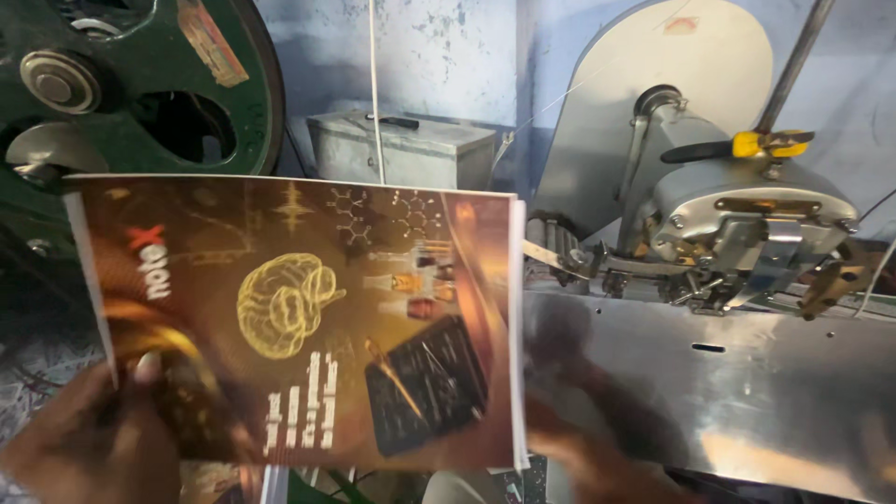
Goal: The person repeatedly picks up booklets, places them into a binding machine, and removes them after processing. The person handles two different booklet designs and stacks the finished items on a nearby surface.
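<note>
Notebook (299,317) held up before a stitching machine (747,233).
Its brown printed cover is gripped at the lower left corner by the left hand (89,439), thumb on top; the blurred right hand (588,457) is seen under the right edge, its grip impossible to tell, beside a shiny metal worktop (728,373).

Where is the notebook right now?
In the head view, the brown-covered notebook is held up at centre-left by the left hand at its lower left corner, just left of the shiny metal table of the stitching machine.
</note>
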